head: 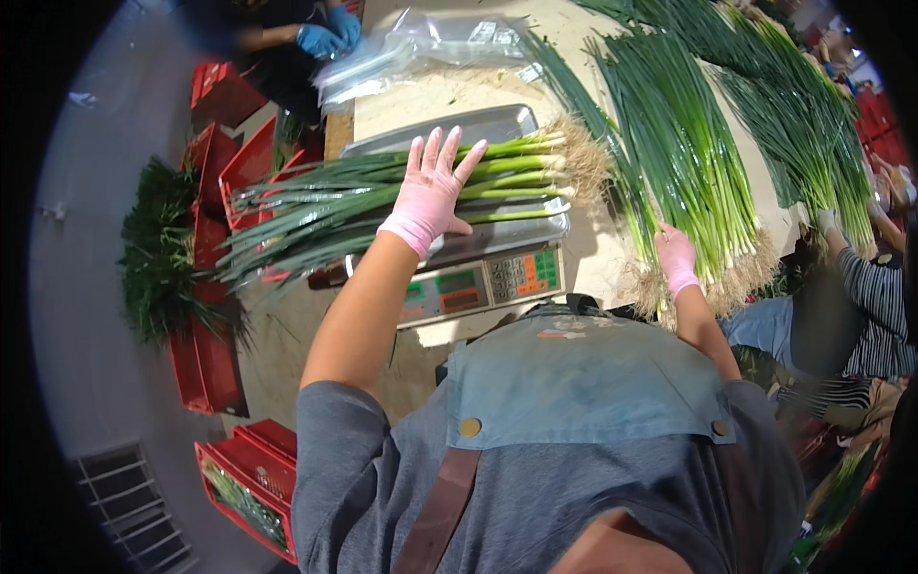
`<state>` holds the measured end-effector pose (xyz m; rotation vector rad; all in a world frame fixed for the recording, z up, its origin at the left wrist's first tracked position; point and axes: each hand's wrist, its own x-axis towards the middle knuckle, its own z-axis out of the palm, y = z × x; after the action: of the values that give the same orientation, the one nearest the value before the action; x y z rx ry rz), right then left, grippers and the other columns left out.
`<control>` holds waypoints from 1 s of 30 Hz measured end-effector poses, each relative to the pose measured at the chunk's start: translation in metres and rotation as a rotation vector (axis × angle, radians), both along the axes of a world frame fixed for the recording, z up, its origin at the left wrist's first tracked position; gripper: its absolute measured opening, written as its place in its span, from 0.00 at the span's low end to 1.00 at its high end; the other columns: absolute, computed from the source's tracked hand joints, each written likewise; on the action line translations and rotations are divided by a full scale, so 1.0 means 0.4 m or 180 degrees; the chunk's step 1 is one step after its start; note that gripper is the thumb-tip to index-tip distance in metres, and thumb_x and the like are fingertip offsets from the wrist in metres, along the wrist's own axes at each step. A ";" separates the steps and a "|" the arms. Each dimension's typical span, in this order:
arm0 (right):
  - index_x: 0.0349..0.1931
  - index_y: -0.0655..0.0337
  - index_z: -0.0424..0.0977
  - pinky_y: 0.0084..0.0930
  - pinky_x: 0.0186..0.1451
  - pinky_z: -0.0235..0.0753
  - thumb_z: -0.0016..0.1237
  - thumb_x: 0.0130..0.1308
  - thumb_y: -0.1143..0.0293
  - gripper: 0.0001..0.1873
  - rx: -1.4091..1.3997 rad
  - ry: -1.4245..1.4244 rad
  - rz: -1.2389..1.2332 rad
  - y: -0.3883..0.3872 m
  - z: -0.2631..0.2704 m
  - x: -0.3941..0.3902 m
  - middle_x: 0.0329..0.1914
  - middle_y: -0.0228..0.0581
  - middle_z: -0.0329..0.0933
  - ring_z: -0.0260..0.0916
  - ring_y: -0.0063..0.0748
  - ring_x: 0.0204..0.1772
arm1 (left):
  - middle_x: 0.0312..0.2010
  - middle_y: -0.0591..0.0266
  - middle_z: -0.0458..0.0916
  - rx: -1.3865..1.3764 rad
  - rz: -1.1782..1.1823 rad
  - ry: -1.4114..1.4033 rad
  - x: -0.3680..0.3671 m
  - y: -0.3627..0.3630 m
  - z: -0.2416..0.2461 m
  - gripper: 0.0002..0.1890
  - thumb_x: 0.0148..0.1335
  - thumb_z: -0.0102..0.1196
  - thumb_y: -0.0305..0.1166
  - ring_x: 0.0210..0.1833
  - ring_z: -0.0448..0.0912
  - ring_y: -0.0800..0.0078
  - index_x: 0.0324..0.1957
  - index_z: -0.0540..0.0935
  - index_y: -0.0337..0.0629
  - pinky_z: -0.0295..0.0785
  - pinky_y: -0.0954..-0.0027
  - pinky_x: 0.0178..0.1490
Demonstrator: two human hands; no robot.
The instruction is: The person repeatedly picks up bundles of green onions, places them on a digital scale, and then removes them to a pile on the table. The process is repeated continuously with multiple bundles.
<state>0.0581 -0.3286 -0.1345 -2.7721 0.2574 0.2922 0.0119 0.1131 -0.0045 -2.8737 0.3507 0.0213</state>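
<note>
A bunch of spring onions [516, 168] lies across the metal tray [549, 228] of a digital scale [473, 287], roots to the right and leaves hanging past the left side. Over its stalks my left hand [428, 190], in a pink glove, is spread with its fingers apart; whether the palm presses on them is unclear. To the right, my right hand [676, 255], also pink-gloved, has its fingers closed around a few stalks near the roots, at the near left edge of a large pile of spring onions [688, 158]. Its fingertips are partly hidden among the stalks.
Clear plastic bags [430, 46] lie beyond the scale, near a co-worker's blue-gloved hands [330, 36]. Red crates [208, 366] and leafy greens [158, 251] stand at left. More spring onions [796, 122] lie at right, where a co-worker in striped sleeves [878, 301] handles them.
</note>
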 end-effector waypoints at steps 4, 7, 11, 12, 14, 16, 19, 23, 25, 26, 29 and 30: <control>0.60 0.51 0.73 0.36 0.69 0.65 0.46 0.69 0.61 0.20 0.0006 -0.0203 0.0126 -0.007 -0.003 -0.009 0.62 0.45 0.73 0.70 0.45 0.63 | 0.73 0.44 0.50 -0.0257 0.0025 0.0060 0.054 0.006 -0.006 0.74 0.26 0.76 0.58 0.76 0.49 0.44 0.76 0.42 0.59 0.42 0.46 0.76; 0.56 0.53 0.76 0.38 0.65 0.68 0.48 0.67 0.62 0.19 -0.0155 -0.0637 0.0401 -0.031 -0.059 -0.010 0.55 0.46 0.77 0.72 0.47 0.58 | 0.56 0.46 0.75 -0.0430 -0.0190 0.0293 0.093 0.030 -0.032 0.74 0.28 0.75 0.60 0.62 0.72 0.54 0.75 0.42 0.50 0.54 0.48 0.71; 0.53 0.59 0.77 0.39 0.65 0.68 0.48 0.66 0.65 0.18 -0.0044 -0.0503 0.0265 0.005 -0.004 -0.019 0.56 0.48 0.77 0.72 0.48 0.60 | 0.42 0.52 0.82 0.0117 -0.0119 0.0053 0.126 0.033 -0.069 0.49 0.45 0.67 0.41 0.49 0.80 0.58 0.71 0.58 0.46 0.64 0.59 0.65; 0.54 0.60 0.76 0.39 0.66 0.67 0.48 0.66 0.65 0.18 -0.0042 -0.0435 0.0206 0.015 0.016 -0.020 0.57 0.48 0.76 0.71 0.48 0.60 | 0.40 0.53 0.81 0.0047 -0.0144 -0.0185 0.131 0.041 -0.102 0.40 0.46 0.64 0.35 0.47 0.80 0.57 0.65 0.66 0.45 0.65 0.59 0.63; 0.55 0.60 0.76 0.40 0.66 0.66 0.47 0.67 0.65 0.18 -0.0061 -0.0372 0.0081 0.019 0.015 -0.021 0.57 0.48 0.76 0.71 0.48 0.61 | 0.38 0.54 0.81 -0.0317 0.0008 0.0029 0.152 0.024 -0.088 0.30 0.47 0.61 0.31 0.45 0.81 0.58 0.56 0.74 0.45 0.68 0.59 0.57; 0.56 0.58 0.75 0.39 0.67 0.66 0.47 0.67 0.64 0.19 -0.0147 -0.0377 0.0097 0.017 0.004 -0.025 0.56 0.49 0.76 0.71 0.47 0.61 | 0.36 0.56 0.82 -0.0332 -0.0013 -0.0055 0.163 0.037 -0.096 0.26 0.48 0.60 0.31 0.42 0.82 0.58 0.53 0.76 0.45 0.69 0.60 0.52; 0.57 0.56 0.75 0.40 0.67 0.66 0.47 0.68 0.63 0.19 -0.0314 -0.0251 0.0061 0.029 0.014 -0.022 0.55 0.50 0.77 0.71 0.48 0.60 | 0.33 0.56 0.83 -0.0236 -0.0031 -0.0182 0.212 0.075 -0.073 0.20 0.48 0.59 0.31 0.39 0.83 0.59 0.46 0.77 0.45 0.71 0.60 0.47; 0.59 0.55 0.73 0.40 0.67 0.64 0.46 0.68 0.62 0.20 -0.0379 0.0020 -0.0036 0.034 0.044 -0.023 0.58 0.51 0.74 0.69 0.48 0.62 | 0.33 0.54 0.84 0.0039 0.0045 -0.0271 0.363 0.162 -0.002 0.15 0.51 0.55 0.30 0.39 0.83 0.59 0.44 0.78 0.46 0.72 0.59 0.46; 0.61 0.55 0.71 0.40 0.66 0.65 0.45 0.69 0.62 0.21 -0.0313 -0.0017 0.0056 0.039 0.051 -0.024 0.55 0.50 0.75 0.69 0.47 0.60 | 0.33 0.57 0.84 0.0048 0.0297 -0.0553 0.426 0.212 0.004 0.13 0.55 0.51 0.26 0.38 0.83 0.60 0.43 0.78 0.47 0.71 0.58 0.47; 0.61 0.54 0.71 0.38 0.64 0.67 0.45 0.70 0.62 0.21 -0.0372 -0.0091 0.0174 0.040 0.044 -0.021 0.53 0.48 0.76 0.71 0.46 0.59 | 0.33 0.56 0.84 0.0141 0.0253 -0.0616 0.467 0.258 -0.025 0.13 0.55 0.50 0.26 0.39 0.83 0.60 0.44 0.78 0.47 0.70 0.56 0.50; 0.63 0.54 0.69 0.37 0.64 0.68 0.43 0.71 0.63 0.22 -0.0358 0.0000 0.0191 0.040 0.052 -0.019 0.54 0.46 0.76 0.72 0.44 0.58 | 0.49 0.53 0.80 0.0546 0.0729 0.0129 0.540 0.257 -0.023 0.40 0.55 0.62 0.40 0.55 0.78 0.60 0.70 0.62 0.47 0.60 0.51 0.66; 0.63 0.53 0.69 0.37 0.65 0.67 0.43 0.71 0.63 0.22 -0.0297 0.0037 0.0161 0.037 0.052 -0.015 0.55 0.46 0.76 0.72 0.44 0.58 | 0.55 0.51 0.76 0.0407 0.0689 -0.0048 0.542 0.230 -0.018 0.48 0.52 0.65 0.45 0.60 0.74 0.57 0.72 0.56 0.47 0.58 0.51 0.68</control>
<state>0.0520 -0.3139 -0.1136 -2.8731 0.2093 0.3167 0.2287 0.2050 -0.0116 -2.7690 0.0326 0.0583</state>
